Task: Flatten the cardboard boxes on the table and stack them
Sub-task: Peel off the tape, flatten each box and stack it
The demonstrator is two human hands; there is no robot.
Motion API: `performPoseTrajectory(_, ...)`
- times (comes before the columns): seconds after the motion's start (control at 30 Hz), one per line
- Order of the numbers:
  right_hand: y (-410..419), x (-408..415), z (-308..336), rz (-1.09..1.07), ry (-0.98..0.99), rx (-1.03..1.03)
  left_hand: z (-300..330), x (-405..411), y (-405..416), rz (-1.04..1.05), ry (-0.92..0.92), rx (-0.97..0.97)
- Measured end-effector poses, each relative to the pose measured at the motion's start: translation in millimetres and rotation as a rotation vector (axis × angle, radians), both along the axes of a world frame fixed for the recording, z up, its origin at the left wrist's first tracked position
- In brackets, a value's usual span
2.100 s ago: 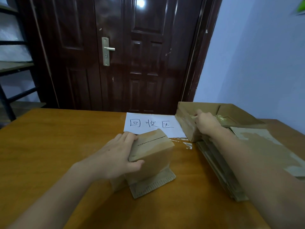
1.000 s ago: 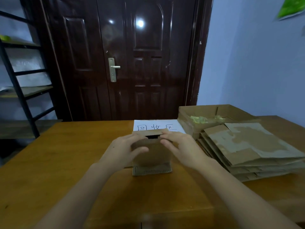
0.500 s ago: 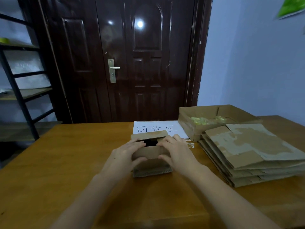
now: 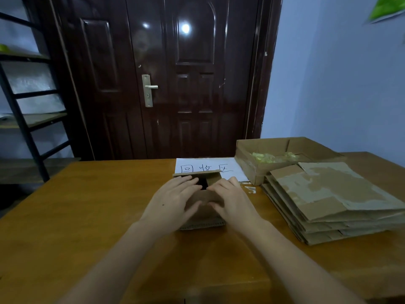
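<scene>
A small cardboard box [image 4: 202,212] stands on the wooden table [image 4: 65,216] in front of me, its top flaps parted to show a dark opening. My left hand [image 4: 173,201] lies on the box's left top with fingers spread flat. My right hand [image 4: 232,200] lies on the right top the same way, thumb against the front face. Both hands press down on it. To the right a stack of flattened boxes [image 4: 333,200] lies on the table.
A white paper sign [image 4: 232,166] with handwritten characters lies behind the small box. An open cardboard box [image 4: 247,170] holding yellowish tape scraps stands at the back right. Tape bits [image 4: 251,189] lie beside the stack. A dark door and a metal shelf stand beyond the table.
My right hand left the open box at the back right and joined the left on the small box. The top flaps opened, and the box has sunk lower under both hands.
</scene>
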State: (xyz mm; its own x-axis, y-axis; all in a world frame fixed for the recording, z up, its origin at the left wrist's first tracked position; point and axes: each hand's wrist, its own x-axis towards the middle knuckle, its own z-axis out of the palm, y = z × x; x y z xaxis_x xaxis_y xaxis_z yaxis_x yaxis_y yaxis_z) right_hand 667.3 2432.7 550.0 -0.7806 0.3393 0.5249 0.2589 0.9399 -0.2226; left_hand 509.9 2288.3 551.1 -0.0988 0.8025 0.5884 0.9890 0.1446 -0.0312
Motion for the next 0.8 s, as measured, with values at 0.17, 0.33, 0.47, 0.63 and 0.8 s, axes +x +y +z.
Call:
performPoseTrajectory(0.17,0,3,2,0.018,-0.014,-0.006,13,-13,15,0.079,-0.067,-0.112)
performPoseTrajectory(0.33,1,2,0,0.015,-0.006,-0.018,19,-32,32,0.133,-0.084,-0.261)
performPoseTrajectory(0.47,3,1,-1,0.023,-0.003,-0.018,17,-41,40,0.166,-0.161,-0.411)
performPoseTrajectory(0.63,5,0,-2,0.014,-0.013,0.007,13,-46,47,0.171,-0.257,-0.442)
performPoseTrajectory(0.8,13,-1,10,0.035,-0.103,0.018,8,-48,48,0.146,-0.296,-0.393)
